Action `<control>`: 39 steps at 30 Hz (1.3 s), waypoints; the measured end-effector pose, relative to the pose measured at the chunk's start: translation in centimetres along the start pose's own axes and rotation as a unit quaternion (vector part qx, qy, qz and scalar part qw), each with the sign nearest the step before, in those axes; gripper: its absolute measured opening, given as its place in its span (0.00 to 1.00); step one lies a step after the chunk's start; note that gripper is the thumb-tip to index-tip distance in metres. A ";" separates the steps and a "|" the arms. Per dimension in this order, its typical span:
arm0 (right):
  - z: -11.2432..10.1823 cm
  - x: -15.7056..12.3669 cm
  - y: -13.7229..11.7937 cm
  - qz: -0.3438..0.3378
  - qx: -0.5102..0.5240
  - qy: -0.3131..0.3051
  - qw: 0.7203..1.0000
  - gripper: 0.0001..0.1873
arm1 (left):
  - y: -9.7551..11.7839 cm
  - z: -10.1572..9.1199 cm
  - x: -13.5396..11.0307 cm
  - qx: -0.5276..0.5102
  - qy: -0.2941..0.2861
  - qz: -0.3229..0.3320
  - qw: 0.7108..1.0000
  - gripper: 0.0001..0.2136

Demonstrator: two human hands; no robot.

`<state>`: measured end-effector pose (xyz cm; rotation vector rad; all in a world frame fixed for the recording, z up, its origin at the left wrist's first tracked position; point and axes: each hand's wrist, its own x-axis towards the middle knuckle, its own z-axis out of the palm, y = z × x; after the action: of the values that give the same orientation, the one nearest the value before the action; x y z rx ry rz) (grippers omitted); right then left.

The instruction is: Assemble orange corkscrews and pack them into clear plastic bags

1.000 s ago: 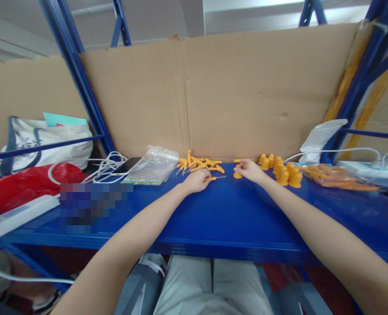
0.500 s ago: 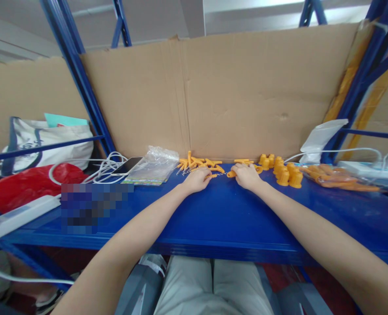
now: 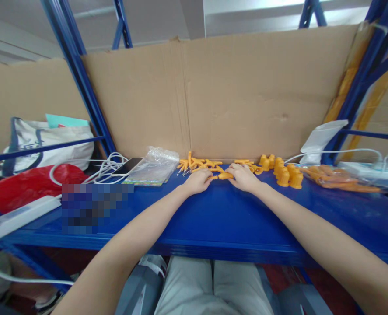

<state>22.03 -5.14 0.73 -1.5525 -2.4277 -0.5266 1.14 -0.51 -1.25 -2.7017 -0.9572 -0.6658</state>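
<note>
My left hand (image 3: 197, 182) is closed on a slim orange plastic piece (image 3: 214, 177), whose end pokes out to the right past the fingertips. My right hand (image 3: 244, 176) grips a thicker, rounded orange plastic part (image 3: 225, 176). The two parts meet end to end between my hands, just above the blue tabletop; the exact joint is too small to make out. Behind my left hand lies a pile of orange branched pieces (image 3: 195, 163) with wavy metal ends. More orange parts (image 3: 243, 162) lie behind my right hand, partly hidden by it.
Orange bell-shaped cups (image 3: 283, 175) stand right of my right hand, beside a clear bag of orange parts (image 3: 336, 176). Leftward are a clear plastic bag (image 3: 154, 168), a phone (image 3: 128, 166), white cables (image 3: 105, 170) and a red bag (image 3: 62, 177). Cardboard (image 3: 239, 96) walls the back.
My right hand has shifted slightly left with the rounded orange part, closing the gap to the piece in my left hand. The metal end seen between them is now hidden.
</note>
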 end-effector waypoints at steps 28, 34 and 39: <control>3.5 1.5 3.3 -0.051 0.333 0.157 0.928 0.13 | -0.9 0.2 -0.1 -0.056 0.074 0.062 0.994 0.06; 3.4 1.6 3.5 -0.038 0.355 0.171 0.918 0.10 | -1.7 1.0 0.1 -0.090 0.087 0.018 0.992 0.10; 3.2 1.6 3.5 -0.044 0.363 0.188 0.912 0.10 | -2.0 1.4 0.3 -0.126 0.137 -0.040 0.982 0.16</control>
<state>24.60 -1.17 -0.96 -0.9260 -2.0405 0.0804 0.56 1.61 -2.31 -2.6881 -0.9701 -1.2144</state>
